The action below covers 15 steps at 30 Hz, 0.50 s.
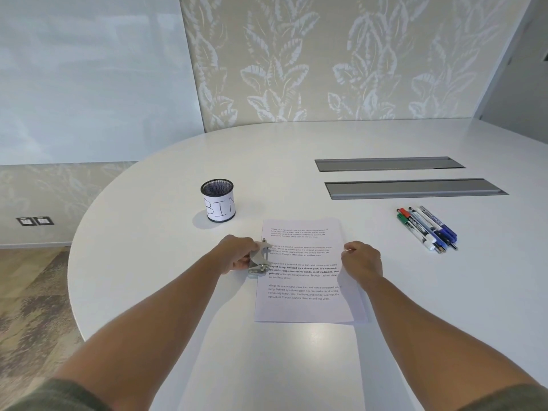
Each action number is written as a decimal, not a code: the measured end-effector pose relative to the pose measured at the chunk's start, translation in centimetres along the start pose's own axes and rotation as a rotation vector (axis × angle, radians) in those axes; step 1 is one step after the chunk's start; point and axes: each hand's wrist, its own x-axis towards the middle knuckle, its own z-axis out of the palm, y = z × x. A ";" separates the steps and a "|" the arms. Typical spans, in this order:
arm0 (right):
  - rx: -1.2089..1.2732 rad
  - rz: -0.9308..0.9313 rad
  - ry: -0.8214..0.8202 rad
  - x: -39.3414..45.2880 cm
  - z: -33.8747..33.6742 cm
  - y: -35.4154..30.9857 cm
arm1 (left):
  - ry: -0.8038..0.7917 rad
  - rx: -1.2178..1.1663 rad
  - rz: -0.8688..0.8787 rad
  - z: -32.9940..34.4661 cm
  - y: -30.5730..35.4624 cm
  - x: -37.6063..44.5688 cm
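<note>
Punch (258,259): a metal hole punch standing on the desk (178,262) at the left long edge of the paper (305,304), its mouth over the margin, a little above the middle of that edge.
Left grip (237,256): fingers curled round the punch from its left side, thumb toward the near end.
Right grip (361,259): curled at the right long edge of the paper, directly across from the punch; it seems to pinch that edge between thumb and forefinger.
Paper: printed sheet lying flat, long axis running away from the person, far end leaning slightly right. A 2nd edge shows at the near right corner, so there may be another sheet under it.
Key relation: punch and paper meet at the left margin, and the punch's length runs along that edge. The left grip is the nearer one, so the squeeze is probably its job while the right steadies the sheet.
Cup (218,203): black mesh, labelled BIN, upright, beyond the punch and apart from it. I cannot tell whether anything is in it.
Slots (388,164): 2 grey recessed trays in the desk, far right; nothing visible in them.
Markers (427,228): a loose bunch lying on the desk, well right of the paper.
</note>
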 end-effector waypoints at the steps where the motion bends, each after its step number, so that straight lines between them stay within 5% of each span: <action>1: 0.006 -0.004 0.001 0.0 0.0 0.1 | -0.002 0.001 -0.001 0.0 0.0 0.1; 15: -0.048 -0.021 0.013 0.1 0.4 0.2 | 0.010 0.023 -0.005 -0.1 -0.3 0.7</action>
